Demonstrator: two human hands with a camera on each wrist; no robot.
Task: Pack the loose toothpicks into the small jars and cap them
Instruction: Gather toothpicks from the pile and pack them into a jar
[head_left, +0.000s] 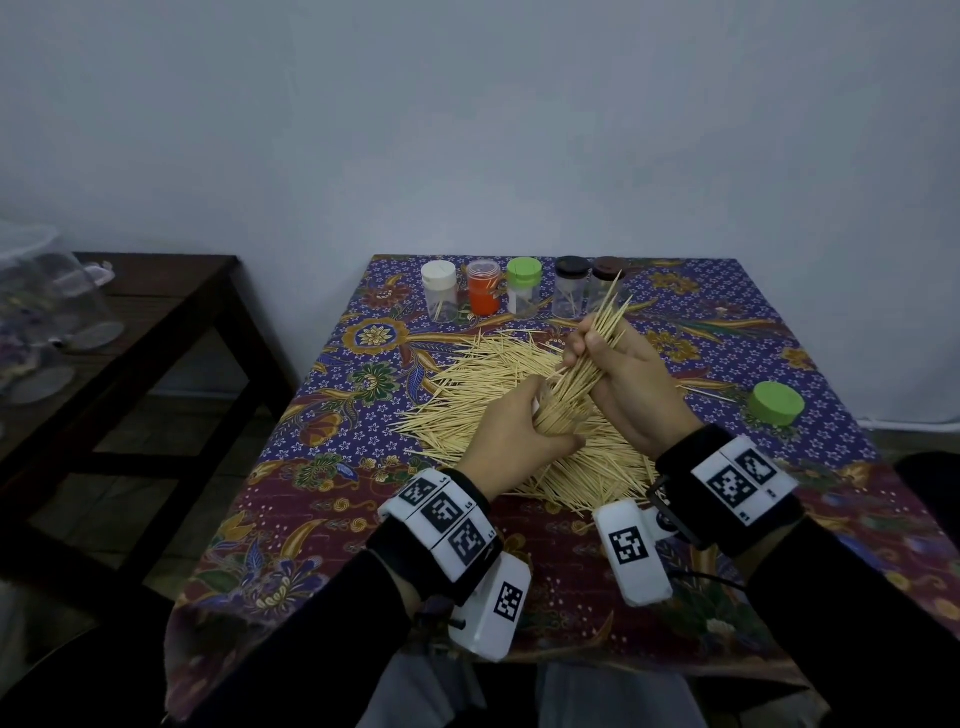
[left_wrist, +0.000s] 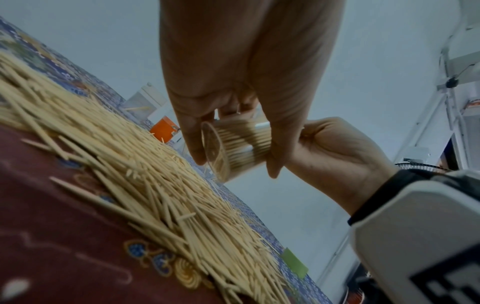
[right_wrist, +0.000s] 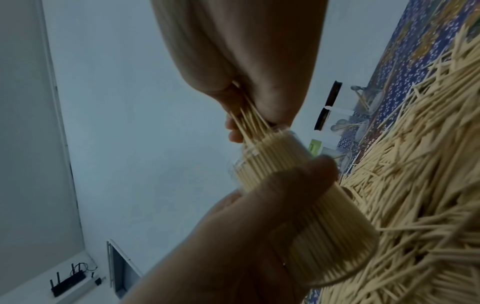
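Observation:
A small clear jar (left_wrist: 233, 150), packed with toothpicks, is tilted above the loose toothpick pile (head_left: 467, 400). My left hand (head_left: 524, 415) grips the jar around its side. My right hand (head_left: 597, 348) holds a bundle of toothpicks (head_left: 608, 322) whose lower ends run into the jar's mouth; in the right wrist view its fingers (right_wrist: 228, 98) pinch the sticks just above the rim. A loose green cap (head_left: 776, 404) lies on the cloth to the right. The head view hides most of the jar behind the hand and sticks.
Several capped jars stand in a row at the table's far edge: white cap (head_left: 440, 291), orange (head_left: 484, 293), green cap (head_left: 523, 288), black cap (head_left: 571, 286), brown cap (head_left: 607, 280). A patterned cloth (head_left: 571, 597) covers the table. A dark side table (head_left: 156, 312) stands left.

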